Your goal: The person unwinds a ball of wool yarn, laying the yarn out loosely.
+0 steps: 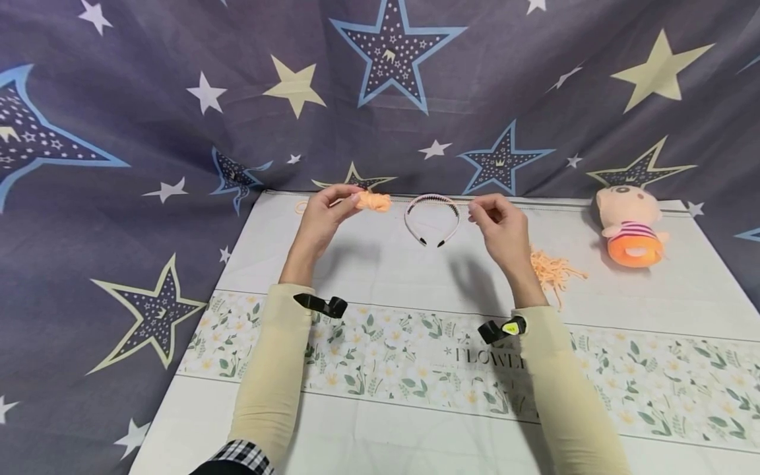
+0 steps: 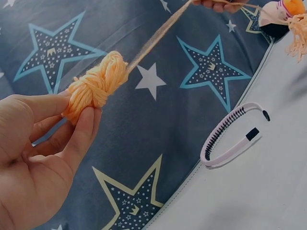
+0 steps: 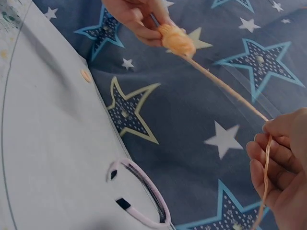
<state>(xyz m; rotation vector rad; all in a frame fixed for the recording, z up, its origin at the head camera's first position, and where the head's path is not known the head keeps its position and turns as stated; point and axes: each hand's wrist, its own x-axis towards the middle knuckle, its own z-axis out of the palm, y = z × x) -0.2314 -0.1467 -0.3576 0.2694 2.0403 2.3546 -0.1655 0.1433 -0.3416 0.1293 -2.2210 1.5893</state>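
Yarn bundle [image 1: 375,201] at mid-frame sat wound, left grip [image 1: 325,214] pinching it, right grip [image 1: 505,227] pinching its unwound strand [image 3: 225,88]

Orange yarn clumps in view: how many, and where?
2. One bundle is pinched in the left hand; one loose pile lies on the table, partly hidden by the right wrist.

So the bare left hand [image 2: 43,160]'s pinching a twisted orange yarn bundle [image 2: 98,86], a taut orange strand [image 2: 160,32] slanting up to the right hand [image 2: 220,5]. Curved pale-pink headband [image 2: 230,153] on the white tabletop [image 2: 268,182].
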